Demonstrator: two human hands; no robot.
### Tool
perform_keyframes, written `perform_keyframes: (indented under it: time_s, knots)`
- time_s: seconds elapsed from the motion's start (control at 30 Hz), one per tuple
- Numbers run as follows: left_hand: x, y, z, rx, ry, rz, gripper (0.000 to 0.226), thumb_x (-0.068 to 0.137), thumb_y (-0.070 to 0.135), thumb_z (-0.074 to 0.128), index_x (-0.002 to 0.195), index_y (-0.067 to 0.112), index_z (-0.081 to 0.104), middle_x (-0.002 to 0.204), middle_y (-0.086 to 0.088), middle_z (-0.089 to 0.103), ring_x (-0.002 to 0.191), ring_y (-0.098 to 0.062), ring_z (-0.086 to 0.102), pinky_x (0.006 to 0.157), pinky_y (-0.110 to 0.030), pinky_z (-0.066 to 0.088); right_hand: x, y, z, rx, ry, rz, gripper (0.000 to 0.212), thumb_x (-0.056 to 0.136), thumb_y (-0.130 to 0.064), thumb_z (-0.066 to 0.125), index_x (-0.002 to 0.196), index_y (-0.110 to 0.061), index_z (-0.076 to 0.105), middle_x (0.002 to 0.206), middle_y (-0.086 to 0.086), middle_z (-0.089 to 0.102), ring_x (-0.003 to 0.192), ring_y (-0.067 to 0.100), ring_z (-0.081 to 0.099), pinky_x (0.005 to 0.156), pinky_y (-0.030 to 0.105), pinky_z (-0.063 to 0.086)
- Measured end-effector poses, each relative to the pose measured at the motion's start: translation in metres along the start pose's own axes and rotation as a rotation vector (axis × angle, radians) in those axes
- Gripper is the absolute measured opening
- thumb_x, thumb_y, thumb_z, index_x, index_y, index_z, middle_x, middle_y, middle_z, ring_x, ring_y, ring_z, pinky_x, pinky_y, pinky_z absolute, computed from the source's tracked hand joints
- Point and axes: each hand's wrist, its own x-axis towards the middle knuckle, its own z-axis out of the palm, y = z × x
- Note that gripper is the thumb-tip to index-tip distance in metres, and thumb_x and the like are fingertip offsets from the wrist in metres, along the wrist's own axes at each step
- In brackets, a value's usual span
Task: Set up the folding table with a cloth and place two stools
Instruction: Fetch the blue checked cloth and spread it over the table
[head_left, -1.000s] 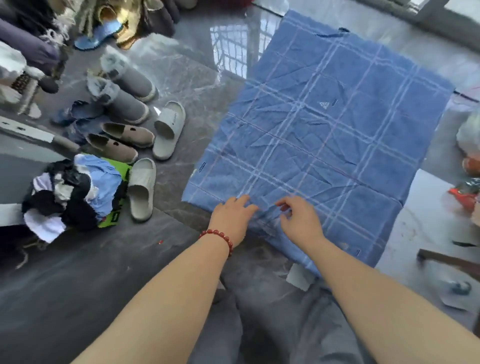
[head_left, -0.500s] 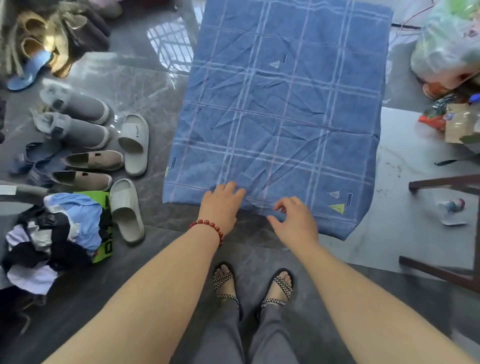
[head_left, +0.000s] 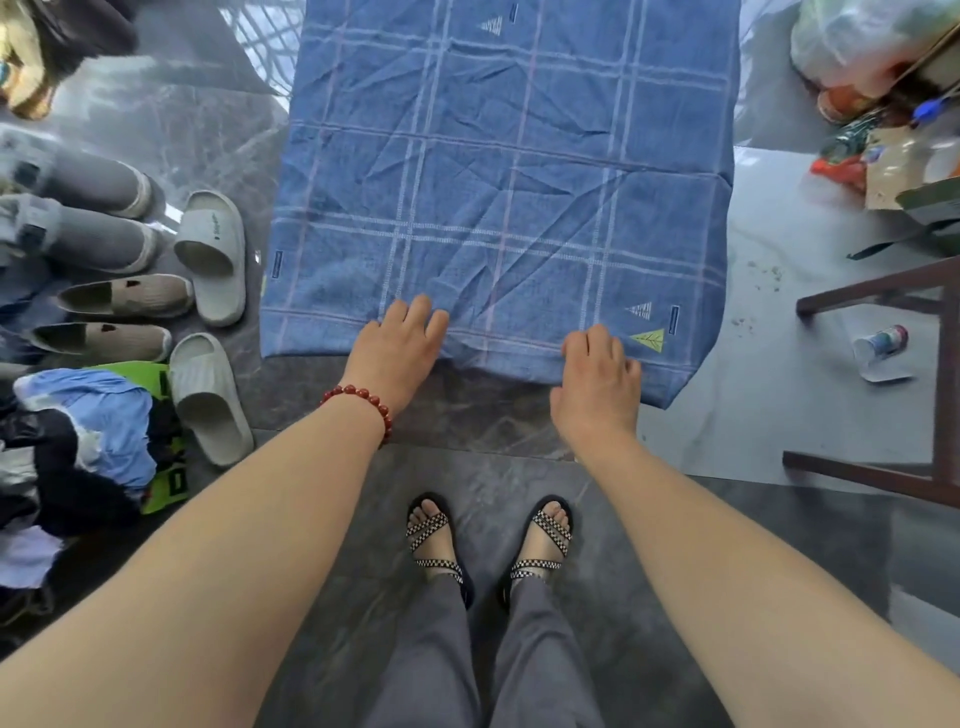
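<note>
Sandalled feet (head_left: 436, 540): at 6 o'clock, on dark marble floor, toes towards the table.
Left hand (head_left: 397, 353): at 11 o'clock, a red bead bracelet (head_left: 363, 400) on the wrist; the fingers lie straight and flat on the cloth just inside its near hem, pressing and grasping nothing.
Right hand (head_left: 597, 379): at 1 o'clock, on the same hem; the fingers are curled down over the edge and appear to pinch it, the thumb being hidden.
Blue checked cloth (head_left: 509, 171): at 12 o'clock, spread from the hands to the far edge of view over a raised flat top, presumably the folding table, which is entirely covered; creases fan out from the near hem.
Handling: the cloth is judged light, soft and limp. It will likely slide on the top and wrinkle if pushed, so it is best taken at the hem or corners and drawn taut.
Grey slippers (head_left: 210, 254): at 9 to 10 o'clock, on the floor beside the cloth.
Dark wooden frame (head_left: 878, 291): at 3 o'clock, well apart from the cloth; possibly a stool, but this cannot be confirmed.
</note>
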Motion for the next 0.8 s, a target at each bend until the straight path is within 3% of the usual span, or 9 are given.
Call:
perform_keyframes:
  time_s: [0.07,0.13,0.27,0.37,0.8]
  knots:
    - [-0.003,0.003,-0.003,-0.048,-0.012,-0.016,0.028,0.082,-0.006,0.053,0.109,0.004,0.049,0.108,-0.014,0.052,0.091,-0.031,0.055,0.059,-0.034,0.042,-0.001,0.000,-0.001,0.015,0.010,-0.017,0.029,0.086,-0.011,0.055,0.113,-0.015,0.046,0.115,0.005,0.043,0.105,0.024,0.043,0.085,0.034,0.035]
    - [-0.007,0.007,0.000,-0.071,-0.070,-0.017,0.032,0.087,-0.005,0.045,0.117,0.006,0.042,0.116,-0.011,0.045,0.102,-0.028,0.050,0.066,-0.032,0.040,-0.003,0.002,-0.001,0.043,0.009,-0.014,0.021,0.090,-0.009,0.050,0.110,-0.015,0.049,0.115,0.005,0.046,0.106,0.024,0.044,0.085,0.035,0.035]
    - [-0.016,0.008,-0.001,-0.099,-0.130,-0.030,0.037,0.086,-0.007,0.048,0.119,0.007,0.040,0.118,-0.009,0.044,0.107,-0.025,0.047,0.071,-0.030,0.043,-0.008,0.006,-0.003,0.110,-0.019,0.021,0.015,0.093,-0.007,0.044,0.103,-0.016,0.052,0.112,0.003,0.051,0.105,0.025,0.045,0.085,0.035,0.034]
    - [-0.020,0.008,-0.005,-0.079,-0.167,-0.004,0.036,0.085,-0.005,0.051,0.116,0.009,0.041,0.117,-0.007,0.047,0.108,-0.023,0.048,0.068,-0.028,0.036,-0.008,0.008,-0.008,0.113,-0.053,0.022,0.017,0.090,-0.002,0.045,0.097,-0.016,0.051,0.107,0.003,0.053,0.103,0.025,0.046,0.085,0.035,0.034]
    - [-0.024,0.025,-0.007,-0.044,-0.210,0.107,0.029,0.088,0.005,0.048,0.115,0.013,0.043,0.116,-0.004,0.048,0.106,-0.022,0.049,0.079,-0.031,0.042,-0.015,0.024,-0.015,0.137,-0.100,0.089,0.016,0.083,-0.005,0.049,0.094,-0.014,0.055,0.104,0.003,0.056,0.100,0.025,0.049,0.086,0.037,0.038]
